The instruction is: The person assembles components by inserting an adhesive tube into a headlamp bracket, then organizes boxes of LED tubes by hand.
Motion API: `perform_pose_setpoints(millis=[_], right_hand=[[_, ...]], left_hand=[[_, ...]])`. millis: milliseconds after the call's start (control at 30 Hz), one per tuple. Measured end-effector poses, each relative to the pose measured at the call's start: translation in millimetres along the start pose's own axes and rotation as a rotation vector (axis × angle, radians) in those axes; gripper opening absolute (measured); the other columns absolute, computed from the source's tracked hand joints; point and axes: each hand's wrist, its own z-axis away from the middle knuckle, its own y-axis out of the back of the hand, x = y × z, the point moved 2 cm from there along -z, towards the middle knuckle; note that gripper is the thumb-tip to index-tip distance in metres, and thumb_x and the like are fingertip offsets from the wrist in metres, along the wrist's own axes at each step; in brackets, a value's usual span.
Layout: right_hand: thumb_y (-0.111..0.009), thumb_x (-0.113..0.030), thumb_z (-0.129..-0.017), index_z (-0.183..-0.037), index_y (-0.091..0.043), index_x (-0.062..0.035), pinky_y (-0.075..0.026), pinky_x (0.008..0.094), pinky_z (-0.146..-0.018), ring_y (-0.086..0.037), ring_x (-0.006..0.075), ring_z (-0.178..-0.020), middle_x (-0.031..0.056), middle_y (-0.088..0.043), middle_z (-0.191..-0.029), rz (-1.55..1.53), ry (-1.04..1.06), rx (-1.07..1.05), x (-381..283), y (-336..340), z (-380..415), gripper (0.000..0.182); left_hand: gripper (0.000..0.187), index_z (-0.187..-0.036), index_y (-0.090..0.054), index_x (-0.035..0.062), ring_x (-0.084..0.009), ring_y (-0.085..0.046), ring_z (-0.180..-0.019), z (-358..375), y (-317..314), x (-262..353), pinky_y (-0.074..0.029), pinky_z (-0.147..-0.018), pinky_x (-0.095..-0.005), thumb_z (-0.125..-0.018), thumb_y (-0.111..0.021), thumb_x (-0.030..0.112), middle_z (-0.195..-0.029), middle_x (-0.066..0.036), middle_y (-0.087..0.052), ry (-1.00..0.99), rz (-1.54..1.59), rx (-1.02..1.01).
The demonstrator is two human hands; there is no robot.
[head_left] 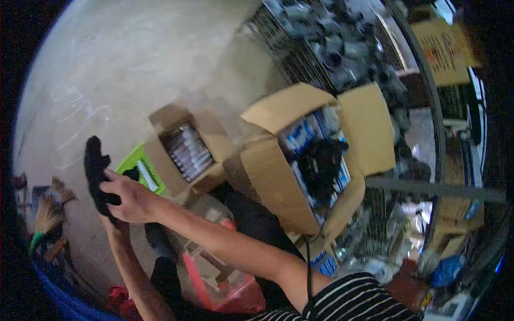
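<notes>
A long black object (95, 171) stands upright at the left, held out over the floor. My right hand (131, 198) has its fingers wrapped round the lower part of it. Below and partly behind, my left hand (115, 224) meets the object's bottom end, its fingers hidden. Just right of the hands lies a green basket (155, 184) with a white tube (146, 176) and something black inside. An open small carton (217, 131) beyond it holds rows of whitish pieces (187, 152).
A large open carton (278, 182) holds blue-and-white packs and a black bundle (323, 166). Wire crates (292, 59) of grey pipe fittings (342, 51) stand behind. A red container (203, 283) sits between my legs; brushes (47, 214) are at the far left.
</notes>
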Motion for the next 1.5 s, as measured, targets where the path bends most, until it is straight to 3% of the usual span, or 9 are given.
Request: perform_pose_setpoints(millis=[167, 233, 400, 567, 700, 900, 1100, 1300, 1500], right_hand=[[-0.061, -0.013, -0.081, -0.13, -0.035, 0.0065, -0.026, 0.0448, -0.112, -0.027, 0.0508, -0.134, 0.0378, -0.015, -0.147, -0.185, -0.223, 0.263, 4.9, 11.6, -3.9, 0.058], [-0.056, -0.008, -0.084, -0.139, -0.024, 0.0113, -0.029, 0.0439, -0.111, -0.038, 0.0459, -0.129, 0.0367, -0.03, -0.141, 0.095, -0.055, 0.497, 63.9, -18.3, -12.2, 0.067], [-0.058, -0.005, -0.078, -0.112, -0.051, 0.0102, -0.043, 0.0451, -0.097, -0.053, 0.0433, -0.111, 0.0271, -0.056, -0.114, 0.004, -0.362, 0.169, 28.1, 18.6, -2.2, 0.038], [-0.059, -0.005, -0.075, -0.088, -0.057, 0.0038, -0.049, 0.0479, -0.078, -0.062, 0.0379, -0.09, 0.0234, -0.06, -0.097, 0.277, -0.124, 0.181, 23.0, 5.1, 0.5, 0.016], [-0.063, -0.008, -0.069, -0.082, -0.062, 0.0021, -0.048, 0.0447, -0.081, -0.061, 0.0377, -0.081, 0.0183, -0.063, -0.085, 0.092, -0.021, 0.824, 35.7, -10.7, -27.8, 0.016], [-0.064, -0.008, -0.062, -0.084, -0.066, 0.0022, -0.045, 0.0436, -0.087, -0.06, 0.0345, -0.089, 0.0215, -0.064, -0.095, 0.35, -0.252, 0.169, 31.1, 18.1, -23.5, 0.024], [-0.065, -0.013, -0.061, -0.08, -0.064, -0.0027, -0.047, 0.0466, -0.079, -0.06, 0.0356, -0.085, 0.0202, -0.063, -0.089, 0.186, -0.221, 0.559, 87.4, -31.1, -60.8, 0.022], [-0.064, -0.009, -0.074, -0.119, -0.061, -0.0017, -0.049, 0.0377, -0.09, -0.062, 0.0277, -0.103, 0.016, -0.065, -0.112, -0.397, -0.029, 0.432, 2.0, 63.3, -12.5, 0.045], [-0.055, -0.008, -0.078, -0.106, -0.062, 0.0007, -0.05, 0.0357, -0.087, -0.062, 0.0225, -0.092, 0.0095, -0.065, -0.099, -0.312, -0.194, 0.555, 10.7, 87.2, -7.6, 0.03]], left_hand=[[0.046, -0.133, -0.042, 0.0066, -0.0189, -0.05, -0.112, -1.3, 11.5, -12.6, -0.043, -0.092, -0.0345, -0.099, -0.043, 0.038, -0.124, -0.007, -0.051, 0.06, 0.013, 0.012], [0.046, -0.131, -0.043, 0.0067, -0.0186, -0.05, -0.11, -6.6, 6.0, -18.4, -0.044, -0.09, -0.0341, -0.099, -0.043, 0.039, -0.122, -0.007, -0.051, 0.09, 0.018, 0.008], [0.045, -0.128, -0.045, 0.0072, -0.0179, -0.052, -0.105, -16.2, -8.5, -21.6, -0.045, -0.086, -0.0332, -0.099, -0.043, 0.041, -0.117, -0.007, -0.053, 0.134, -0.014, 0.016], [0.044, -0.124, -0.047, 0.0076, -0.0172, -0.054, -0.1, -20.9, -13.3, -23.1, -0.046, -0.083, -0.0322, -0.098, -0.043, 0.043, -0.112, -0.006, -0.055, 0.171, -0.046, 0.01], [0.044, -0.121, -0.049, 0.008, -0.0167, -0.055, -0.096, -30.7, -15.2, -19.9, -0.047, -0.08, -0.0315, -0.098, -0.043, 0.045, -0.108, -0.005, -0.056, 0.195, -0.086, 0.009], [0.044, -0.116, -0.051, 0.0085, -0.0158, -0.057, -0.09, -37.2, -27.6, -27.3, -0.049, -0.075, -0.0304, -0.098, -0.043, 0.048, -0.101, -0.005, -0.058, 0.238, -0.092, -0.016], [0.045, -0.112, -0.053, 0.009, -0.015, -0.059, -0.084, -40.7, -40.2, -29.6, -0.05, -0.07, -0.0293, -0.097, -0.043, 0.05, -0.095, -0.004, -0.06, 0.269, -0.042, -0.031], [0.046, -0.107, -0.056, 0.0095, -0.0142, -0.061, -0.078, 1.4, -45.2, 4.8, -0.051, -0.066, -0.0282, -0.097, -0.043, 0.053, -0.089, -0.003, -0.062, 0.225, 0.193, 0.036], [0.043, -0.091, -0.056, 0.0105, -0.0112, -0.048, -0.043, 2.7, -81.1, 70.0, -0.039, -0.04, -0.0243, -0.1, -0.039, 0.049, -0.058, -0.001, -0.053, 0.35, 0.344, -0.235]])
